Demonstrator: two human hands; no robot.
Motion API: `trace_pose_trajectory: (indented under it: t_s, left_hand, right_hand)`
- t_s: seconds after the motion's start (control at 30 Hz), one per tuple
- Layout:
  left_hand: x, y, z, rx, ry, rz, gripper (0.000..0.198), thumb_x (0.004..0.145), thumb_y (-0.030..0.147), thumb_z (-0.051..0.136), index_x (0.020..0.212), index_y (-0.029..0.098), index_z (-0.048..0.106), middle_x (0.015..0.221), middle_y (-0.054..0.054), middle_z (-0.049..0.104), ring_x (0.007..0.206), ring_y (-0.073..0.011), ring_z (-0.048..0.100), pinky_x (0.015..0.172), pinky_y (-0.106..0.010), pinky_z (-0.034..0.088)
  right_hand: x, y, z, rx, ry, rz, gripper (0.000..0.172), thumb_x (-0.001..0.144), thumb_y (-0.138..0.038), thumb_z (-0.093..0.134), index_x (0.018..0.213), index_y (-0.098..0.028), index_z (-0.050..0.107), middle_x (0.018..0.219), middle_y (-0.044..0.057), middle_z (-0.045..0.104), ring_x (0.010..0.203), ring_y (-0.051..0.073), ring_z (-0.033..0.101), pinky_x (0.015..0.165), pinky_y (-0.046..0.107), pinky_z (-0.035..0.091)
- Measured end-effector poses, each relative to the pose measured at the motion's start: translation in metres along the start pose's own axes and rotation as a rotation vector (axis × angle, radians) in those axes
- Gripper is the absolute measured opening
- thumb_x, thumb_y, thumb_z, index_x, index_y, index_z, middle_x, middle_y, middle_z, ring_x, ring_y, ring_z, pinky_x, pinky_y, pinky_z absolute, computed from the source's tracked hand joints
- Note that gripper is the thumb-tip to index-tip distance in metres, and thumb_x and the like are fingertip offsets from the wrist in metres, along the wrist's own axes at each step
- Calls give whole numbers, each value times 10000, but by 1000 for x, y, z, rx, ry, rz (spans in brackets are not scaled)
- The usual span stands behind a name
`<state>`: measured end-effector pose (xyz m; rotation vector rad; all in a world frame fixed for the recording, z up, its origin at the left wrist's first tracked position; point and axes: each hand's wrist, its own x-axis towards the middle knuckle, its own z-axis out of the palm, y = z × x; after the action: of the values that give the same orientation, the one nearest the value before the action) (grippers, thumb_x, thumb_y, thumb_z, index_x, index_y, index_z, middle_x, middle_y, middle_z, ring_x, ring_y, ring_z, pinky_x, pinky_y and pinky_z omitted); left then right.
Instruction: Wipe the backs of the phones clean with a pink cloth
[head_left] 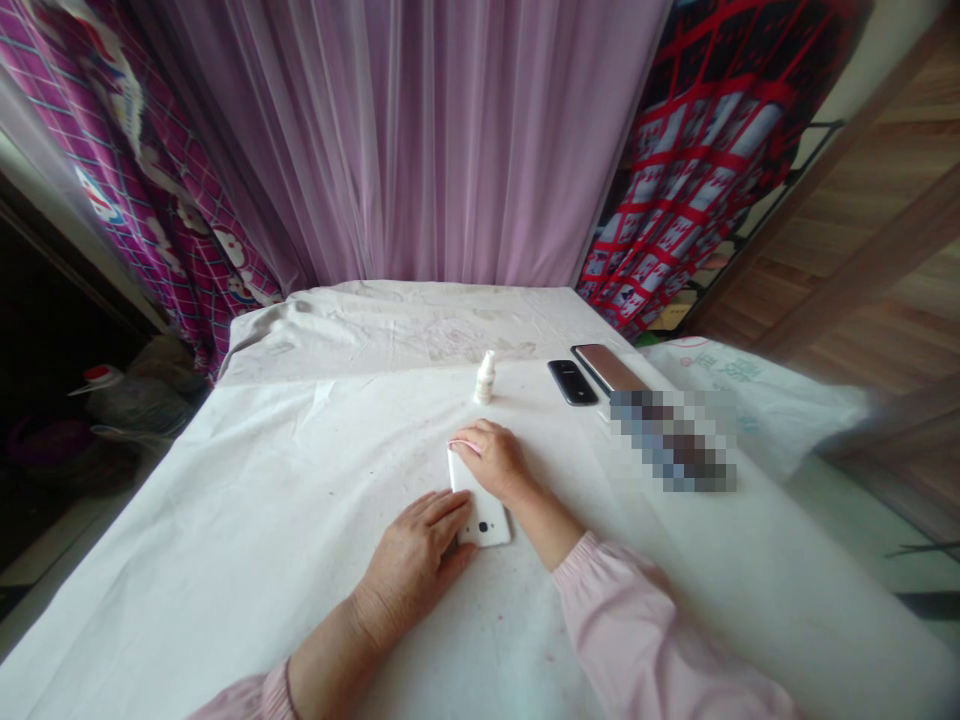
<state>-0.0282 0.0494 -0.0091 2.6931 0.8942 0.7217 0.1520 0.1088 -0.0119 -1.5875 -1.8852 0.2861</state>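
A white smartphone [489, 512] lies back side up on the white cloth, its camera end towards me. My left hand [420, 545] is closed on its left edge, with the fingers on the back and the thumb by the camera end. My right hand [491, 458] presses on the far end of the phone. Under its bent fingers shows a thin edge of a pink cloth [466, 444]; the rest of it is hidden by the hand. Beyond my hands a small white spray bottle [485, 380] stands upright.
On the right lie a black phone [571, 383], a rose-gold phone [611, 370] and a blurred-out patch. A plastic bag [720, 375] hangs over the right edge of the white tablecloth [247, 520]. Purple curtains [450, 140] close off the back; a bottle with a red cap [127, 395] stands at left.
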Motion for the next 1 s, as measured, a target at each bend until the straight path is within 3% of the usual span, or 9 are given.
trace_pose_trajectory:
  t_s: [0.5, 1.0]
  left_hand:
    - [3, 3, -2, 35, 7, 13, 331, 882, 272, 553, 1196, 171, 590, 1163, -101, 675, 1044, -250, 646, 938, -442, 534]
    - [2, 2, -1, 60, -17, 12, 342, 881, 280, 555, 1204, 171, 585, 1203, -107, 658, 1058, -264, 644, 939, -455, 529]
  right_hand:
    - [-2, -1, -14, -118, -4, 4, 143, 852, -228, 598, 858, -252, 739, 896, 30, 689, 895, 167, 601, 825, 258, 412]
    - [-9, 18, -33, -180, 66, 70, 138, 784, -185, 572, 754, -216, 703, 845, 30, 685, 810, 164, 615, 741, 241, 416]
